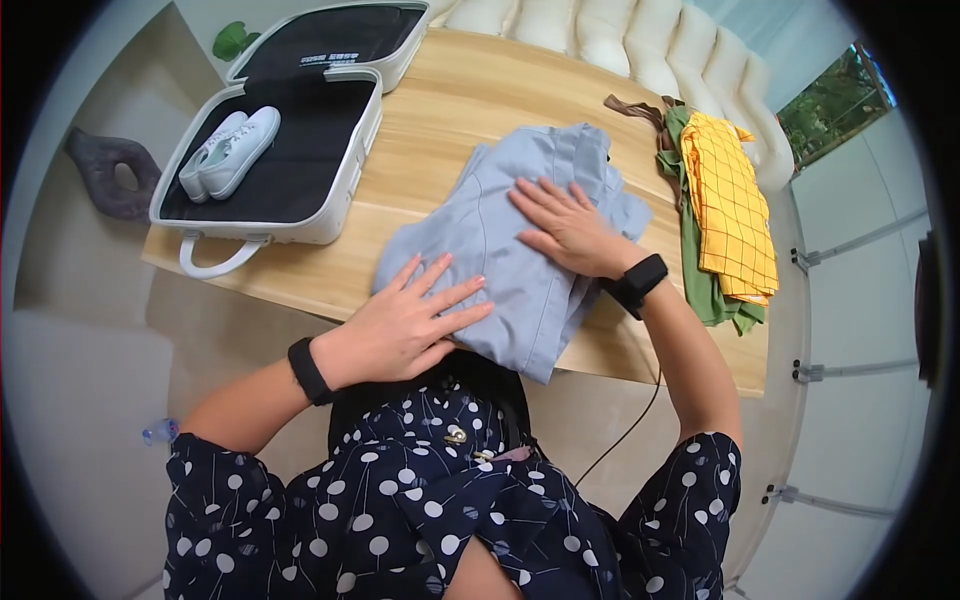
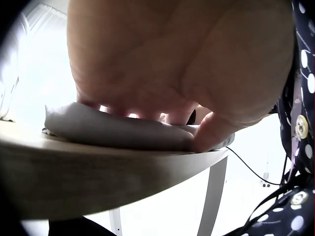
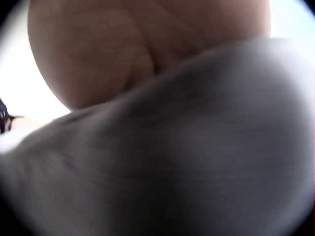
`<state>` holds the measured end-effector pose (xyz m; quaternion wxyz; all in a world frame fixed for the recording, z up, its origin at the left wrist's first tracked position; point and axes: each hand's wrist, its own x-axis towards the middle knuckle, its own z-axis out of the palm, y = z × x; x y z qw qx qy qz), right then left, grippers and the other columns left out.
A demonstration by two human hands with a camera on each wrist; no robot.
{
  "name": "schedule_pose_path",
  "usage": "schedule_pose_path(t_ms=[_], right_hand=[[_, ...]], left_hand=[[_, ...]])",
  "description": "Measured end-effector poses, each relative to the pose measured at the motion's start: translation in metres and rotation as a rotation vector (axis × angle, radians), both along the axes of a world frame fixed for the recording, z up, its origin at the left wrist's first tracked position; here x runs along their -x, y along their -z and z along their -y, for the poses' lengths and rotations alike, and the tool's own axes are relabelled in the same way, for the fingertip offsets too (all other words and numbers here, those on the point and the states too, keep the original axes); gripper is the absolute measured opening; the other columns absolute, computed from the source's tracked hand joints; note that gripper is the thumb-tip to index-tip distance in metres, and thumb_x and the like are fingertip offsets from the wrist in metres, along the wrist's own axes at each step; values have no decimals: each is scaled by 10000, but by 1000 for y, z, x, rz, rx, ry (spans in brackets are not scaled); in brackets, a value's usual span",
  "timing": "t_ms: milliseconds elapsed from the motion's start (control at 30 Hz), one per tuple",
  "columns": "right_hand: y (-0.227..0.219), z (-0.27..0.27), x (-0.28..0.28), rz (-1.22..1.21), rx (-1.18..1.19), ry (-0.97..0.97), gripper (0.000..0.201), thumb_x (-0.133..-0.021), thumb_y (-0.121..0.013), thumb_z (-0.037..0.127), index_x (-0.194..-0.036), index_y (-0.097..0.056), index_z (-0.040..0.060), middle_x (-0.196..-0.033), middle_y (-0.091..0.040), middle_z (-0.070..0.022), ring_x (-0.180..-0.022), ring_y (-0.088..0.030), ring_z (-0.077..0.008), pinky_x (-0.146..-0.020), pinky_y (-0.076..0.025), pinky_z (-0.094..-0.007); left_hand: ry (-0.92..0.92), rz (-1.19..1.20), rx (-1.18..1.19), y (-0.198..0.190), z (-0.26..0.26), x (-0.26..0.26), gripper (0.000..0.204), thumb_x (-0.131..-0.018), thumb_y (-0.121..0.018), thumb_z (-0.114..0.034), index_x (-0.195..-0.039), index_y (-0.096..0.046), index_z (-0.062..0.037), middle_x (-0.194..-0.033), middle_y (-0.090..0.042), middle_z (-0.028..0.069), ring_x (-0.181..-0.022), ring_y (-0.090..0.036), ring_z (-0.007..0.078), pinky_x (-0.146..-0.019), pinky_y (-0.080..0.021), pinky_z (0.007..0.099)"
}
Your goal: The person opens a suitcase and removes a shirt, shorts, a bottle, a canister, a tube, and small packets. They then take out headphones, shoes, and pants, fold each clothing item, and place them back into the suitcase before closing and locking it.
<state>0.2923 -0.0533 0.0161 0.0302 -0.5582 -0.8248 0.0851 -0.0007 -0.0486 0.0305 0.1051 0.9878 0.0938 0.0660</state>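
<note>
A folded blue-grey garment (image 1: 500, 240) lies on the wooden table, near its front edge. My left hand (image 1: 395, 330) rests flat on the garment's front left part, fingers spread. On its upper right part lies my right hand (image 1: 578, 232), fingers stretched out and palm down. The left wrist view shows the left palm (image 2: 182, 54) over the thin folded layers (image 2: 123, 132), with the thumb bent down at the table's edge. Close up in the right wrist view, blurred grey cloth (image 3: 197, 157) fills the space below the right palm (image 3: 147, 44).
An open white suitcase (image 1: 345, 200) stands at the table's left, with a pair of white shoes (image 1: 232, 155) inside. To the right lie a folded yellow checked cloth (image 1: 730, 210) and green fabric (image 1: 697, 280). A cream padded seat (image 1: 600, 40) borders the far side. A thin black cable (image 1: 625, 435) hangs down in front.
</note>
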Motion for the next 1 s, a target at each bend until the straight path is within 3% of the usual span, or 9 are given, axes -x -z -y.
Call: schedule_pose_path(t_ms=[167, 300, 500, 567, 700, 767, 867, 967, 1000], right_hand=[[-27, 6, 8, -6, -21, 144, 533, -963, -407, 384, -1413, -331, 107, -1473, -306, -121, -1371, -251, -317, -1100, -162, -534], [-17, -8, 48, -209, -64, -168, 494, -963, -385, 398, -1369, -397, 118, -1425, -370, -153, -1332, -316, -335, -1081, -214, -544], [-10, -18, 39, -126, 51, -237, 518, -967, -344, 424, -1378, -391, 111, -1450, -325, -164, -1330, -308, -362, -1043, -263, -580], [-23, 1, 23, -205, 46, -196, 533, -969, -361, 423, -1370, -396, 73, -1398, -393, -189, -1292, -361, -363, -1034, -307, -526], [-72, 46, 5, -518, 636, 100, 516, -983, -401, 323, -1390, -347, 12, -1333, -459, -194, -1197, -452, -308, -1033, -312, -354], [-39, 59, -14, -549, 479, -11, 651, -931, -493, 406, -1414, -301, 14, -1365, -433, -173, -1261, -408, -273, -1077, -255, -343], [-23, 70, -27, -981, 547, -133, 960, -761, -706, 479, -1448, -212, 27, -1474, -291, -107, -1375, -229, -213, -1130, -144, -335], [-29, 86, -16, -1003, 271, -133, 1110, -654, -796, 494, -1445, -191, 6, -1466, -283, -172, -1375, -231, -256, -1128, -147, -349], [-30, 92, -8, -918, 89, -73, 934, -741, -770, 377, -1423, -254, 1, -1417, -363, -156, -1328, -316, -246, -1102, -223, -343]], left_hand=[[-64, 39, -36, -1, 9, -10, 657, -749, -694, -330, -1339, -452, -175, -1390, -410, 106, -1263, -352, 425, -1013, -306, 561], [-78, 28, -43, -6, 16, -22, 621, -732, -702, -333, -1287, -496, -145, -1345, -435, 126, -1233, -381, 401, -1010, -321, 537], [-51, 162, -128, 4, 14, -26, 387, -765, -641, -204, -1124, -578, -72, -1170, -548, 130, -1127, -494, 378, -927, -419, 462], [-18, 234, -141, -1, 9, -25, 250, -796, -595, -167, -1024, -593, -65, -969, -602, 104, -998, -568, 322, -838, -466, 404], [-1, 195, 15, -31, -9, -30, 130, -809, -576, -143, -919, -572, -73, -823, -594, 82, -844, -598, 284, -695, -479, 378], [-28, 47, 95, -57, -19, -39, 183, -821, -603, -118, -999, -600, -74, -903, -652, 105, -836, -631, 287, -686, -487, 370], [33, 18, 52, -91, -39, -66, 128, -840, -582, -122, -958, -594, -73, -796, -622, 149, -746, -602, 313, -630, -460, 382], [104, 73, 22, -109, -55, -100, 124, -862, -566, -156, -942, -594, -66, -756, -607, 169, -727, -587, 334, -623, -452, 393], [138, 93, -19, -112, -60, -110, 139, -874, -558, -178, -937, -595, -59, -746, -605, 175, -725, -583, 341, -622, -451, 397]])
